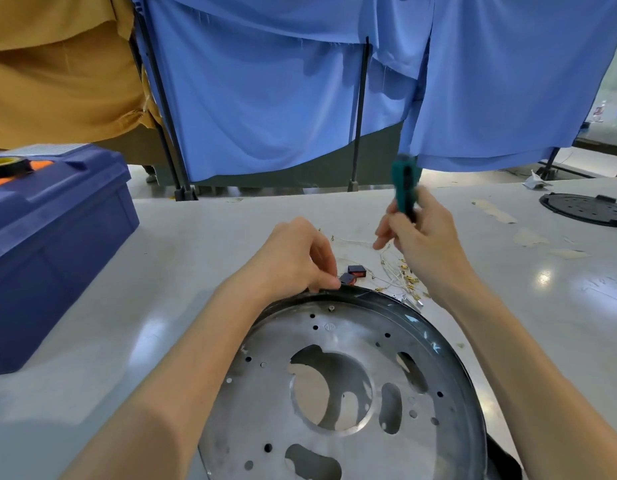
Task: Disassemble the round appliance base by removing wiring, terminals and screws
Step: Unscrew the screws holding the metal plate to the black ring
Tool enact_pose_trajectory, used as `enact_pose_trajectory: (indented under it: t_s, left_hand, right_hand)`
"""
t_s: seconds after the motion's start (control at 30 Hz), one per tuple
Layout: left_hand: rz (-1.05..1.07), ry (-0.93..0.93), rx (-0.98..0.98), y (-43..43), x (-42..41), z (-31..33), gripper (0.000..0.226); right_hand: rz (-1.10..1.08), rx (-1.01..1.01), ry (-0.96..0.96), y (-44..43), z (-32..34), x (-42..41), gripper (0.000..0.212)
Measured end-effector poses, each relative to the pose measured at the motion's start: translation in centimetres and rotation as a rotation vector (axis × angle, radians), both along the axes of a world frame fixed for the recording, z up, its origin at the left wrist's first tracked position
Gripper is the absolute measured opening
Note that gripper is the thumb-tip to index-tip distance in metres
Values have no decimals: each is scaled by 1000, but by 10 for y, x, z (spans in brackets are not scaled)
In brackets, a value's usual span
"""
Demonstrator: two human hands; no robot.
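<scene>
Round appliance base (335, 336), where is it sitting?
You have it flat on the white table (508, 289), close in front of you, its bare metal plate facing up inside a black rim.
And your left hand (293, 258)?
Its fingers are curled, and thumb and fingertips pinch the far edge of that rim, just beside a small screw (331, 308) standing in the plate.
Your right hand (421, 237)?
It is wrapped round the green screwdriver (404, 181), held up above the table beyond the base. The tool is blurred and its tip is hidden.
What lies past the rim?
Two small black-and-red switches (352, 271) sit just beyond your left fingertips. Next to them, under your right wrist, is a loose tangle of white wires with brass terminals (400, 275).
Anything else around you?
A blue toolbox (50, 237) stands at your left with a roll of tape (7, 166) on its lid. A black round cover (584, 209) lies well off to your right, and blue cloth (265, 98) hangs behind the table.
</scene>
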State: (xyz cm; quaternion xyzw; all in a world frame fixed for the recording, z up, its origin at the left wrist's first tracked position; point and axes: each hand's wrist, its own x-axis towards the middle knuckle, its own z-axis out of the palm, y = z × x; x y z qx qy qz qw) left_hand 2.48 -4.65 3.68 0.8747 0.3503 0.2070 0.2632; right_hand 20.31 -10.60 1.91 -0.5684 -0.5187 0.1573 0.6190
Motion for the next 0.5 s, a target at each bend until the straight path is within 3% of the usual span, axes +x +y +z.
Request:
enact_pose_trajectory:
  t_s: [0.2, 0.5]
  left_hand:
    - [-56, 331, 104, -7, 8, -12, 19]
    - [-16, 416, 248, -10, 14, -24, 24]
  right_hand:
    - [157, -407, -348, 4, -23, -6, 13]
    - [267, -460, -400, -1, -31, -7, 24]
